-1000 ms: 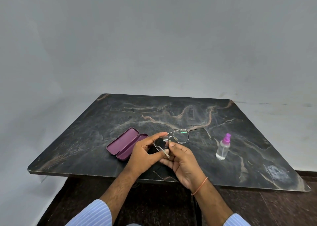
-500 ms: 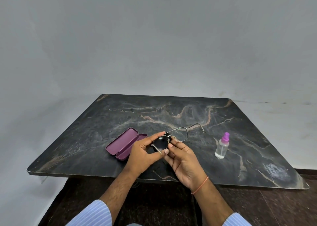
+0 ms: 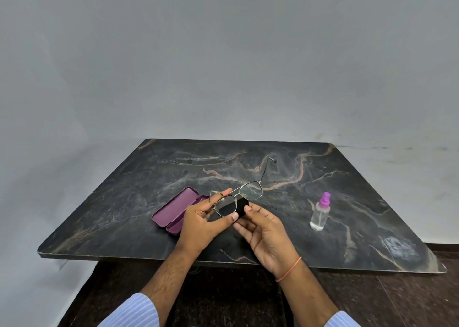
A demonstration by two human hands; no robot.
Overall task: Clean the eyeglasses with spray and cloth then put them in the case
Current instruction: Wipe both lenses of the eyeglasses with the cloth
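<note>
Metal-framed eyeglasses (image 3: 251, 190) are held above the dark marble table (image 3: 124, 192), one temple arm pointing away toward the far side. My left hand (image 3: 201, 224) pinches the left lens rim between thumb and forefinger. My right hand (image 3: 265, 232) presses a black cloth (image 3: 242, 206) against that same lens from behind. The purple case (image 3: 173, 208) lies open on the table just left of my left hand. A small clear spray bottle (image 3: 320, 212) with a purple cap stands upright to the right of my hands.
The table's front edge (image 3: 149, 257) runs just under my wrists, with dark floor below. A grey wall rises behind the table. A pale smudge (image 3: 397, 247) marks the table's near right corner.
The glasses have turned so the free temple arm now points farther away. The black cloth shows more clearly behind the left lens, and my right fingers have shifted along it.
</note>
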